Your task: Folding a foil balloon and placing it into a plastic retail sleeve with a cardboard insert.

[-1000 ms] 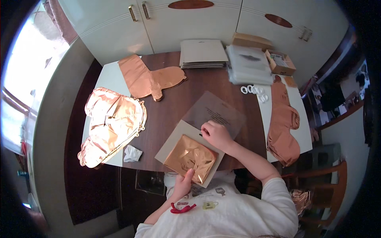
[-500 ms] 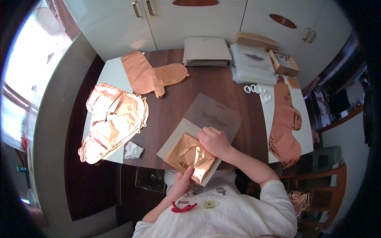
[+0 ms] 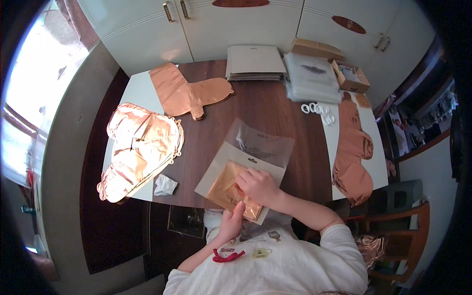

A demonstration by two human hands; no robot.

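Note:
A folded copper-coloured foil balloon (image 3: 223,186) lies on a grey backing card (image 3: 242,154) with a hang hole. A clear plastic bag (image 3: 268,141) with small dark print reaches past the card's far edge; I cannot tell how much of the foil it covers. My left hand (image 3: 232,223) grips the near edge of this package, thumb on top and fingers underneath. Curled over the right part of the foil, my right hand (image 3: 258,187) presses its bent fingers onto it; the fingertips are partly hidden.
Flat foil balloons lie at the left (image 3: 142,147), the back left (image 3: 189,93) and the right (image 3: 351,157). Behind are stacked grey cards (image 3: 255,61), clear bags (image 3: 312,73) and a small box (image 3: 351,78). White rings (image 3: 319,109) lie nearby, a crumpled white piece (image 3: 165,185) at the front left.
My right hand has shifted left and slightly down over the foil, its fingers curling more. The card's hang hole now shows, and the bag's far end has tilted and lifted somewhat.

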